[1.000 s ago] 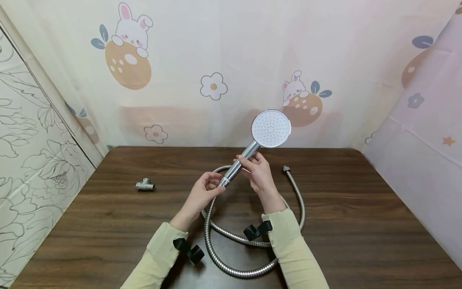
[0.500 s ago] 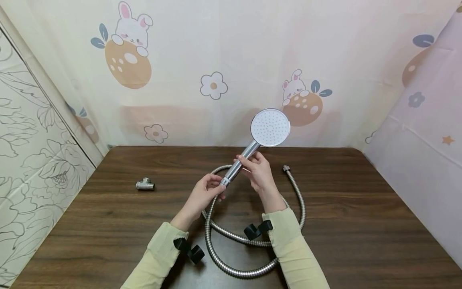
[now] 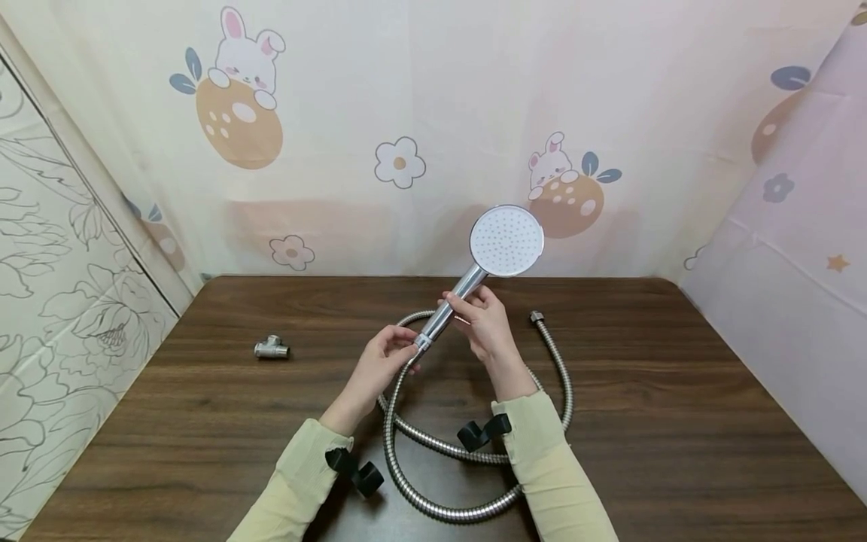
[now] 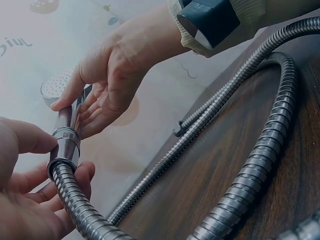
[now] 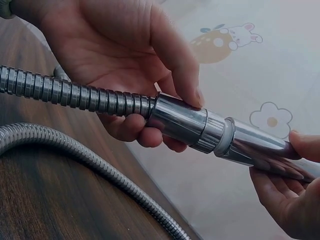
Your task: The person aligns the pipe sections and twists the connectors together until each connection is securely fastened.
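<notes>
A chrome hand shower (image 3: 506, 241) with a round white spray face tilts up to the right above the table. My right hand (image 3: 489, 331) holds its handle (image 5: 257, 142) between thumb and fingers. At the handle's lower end, my left hand (image 3: 379, 369) pinches the chrome end nut (image 5: 180, 120) of a ribbed metal shower hose (image 3: 395, 452). Nut and handle are in line; a narrow pale ring (image 5: 226, 137) shows between them in the right wrist view. From the nut the hose runs down and loops over the table beneath my forearms.
On the brown wooden table (image 3: 677, 406), a small chrome T-shaped fitting (image 3: 272, 347) lies at the left. The hose's free end (image 3: 537, 317) points toward the back edge, right of my hands. A printed curtain (image 3: 474, 90) hangs behind the table.
My left thumb and fingers have shifted slightly around the hose nut. The right hand and the hand shower have stayed almost still.
</notes>
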`<state>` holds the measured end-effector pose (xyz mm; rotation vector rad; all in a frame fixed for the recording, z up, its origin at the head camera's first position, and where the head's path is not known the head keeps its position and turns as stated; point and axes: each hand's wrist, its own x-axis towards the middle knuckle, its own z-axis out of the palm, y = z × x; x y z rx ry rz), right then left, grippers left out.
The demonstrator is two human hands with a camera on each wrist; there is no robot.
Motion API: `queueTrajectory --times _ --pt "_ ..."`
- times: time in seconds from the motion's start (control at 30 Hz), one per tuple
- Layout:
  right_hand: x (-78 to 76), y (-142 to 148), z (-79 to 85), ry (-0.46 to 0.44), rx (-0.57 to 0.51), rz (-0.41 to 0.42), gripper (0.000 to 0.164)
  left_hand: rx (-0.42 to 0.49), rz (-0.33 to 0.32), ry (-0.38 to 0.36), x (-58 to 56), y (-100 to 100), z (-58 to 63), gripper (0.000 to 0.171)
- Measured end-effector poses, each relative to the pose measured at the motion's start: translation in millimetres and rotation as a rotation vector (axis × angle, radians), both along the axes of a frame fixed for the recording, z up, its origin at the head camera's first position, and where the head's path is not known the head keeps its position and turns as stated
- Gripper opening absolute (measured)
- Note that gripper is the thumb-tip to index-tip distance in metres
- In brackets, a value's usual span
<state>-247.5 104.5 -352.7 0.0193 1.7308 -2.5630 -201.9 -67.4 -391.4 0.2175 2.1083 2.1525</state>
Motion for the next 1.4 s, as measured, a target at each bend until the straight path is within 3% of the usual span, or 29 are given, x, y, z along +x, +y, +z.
queueTrajectory --times 0.27,0.4,0.77,1.0,1.2,1.33,1.4 --pt "0.3 -0.3 0.8 -0.003 0.009 -0.005 0.026 -0.068 0.061 0.038 -1.5 1.1 -1.2 0.028" --pt "1.1 -0.5 1.3 -0.001 0.015 -0.006 0.03 -0.096 0.076 0.02 -0.4 1.4 -1.1 0.031" --pt "1.3 -0.7 1.2 -0.005 0.028 0.008 0.03 -0.123 0.067 -0.038 -0.3 1.9 -2.6 0.031" --pt "2.6 -1.1 0.8 0.005 0.03 0.004 0.032 -0.173 -0.021 -0.095 1.2 1.6 -5.0 0.032" --pt "3.1 -0.9 0.9 0.011 0.037 0.006 0.04 -0.185 -0.072 -0.088 9.3 0.9 11.4 0.027" --pt "1.4 0.0 -0.2 0.005 0.039 0.006 0.035 -0.184 -0.084 -0.096 15.3 0.6 23.9 0.026" --pt "0.9 0.3 -0.4 0.0 0.043 0.006 0.032 -0.17 -0.082 -0.114 14.3 0.3 23.6 0.028"
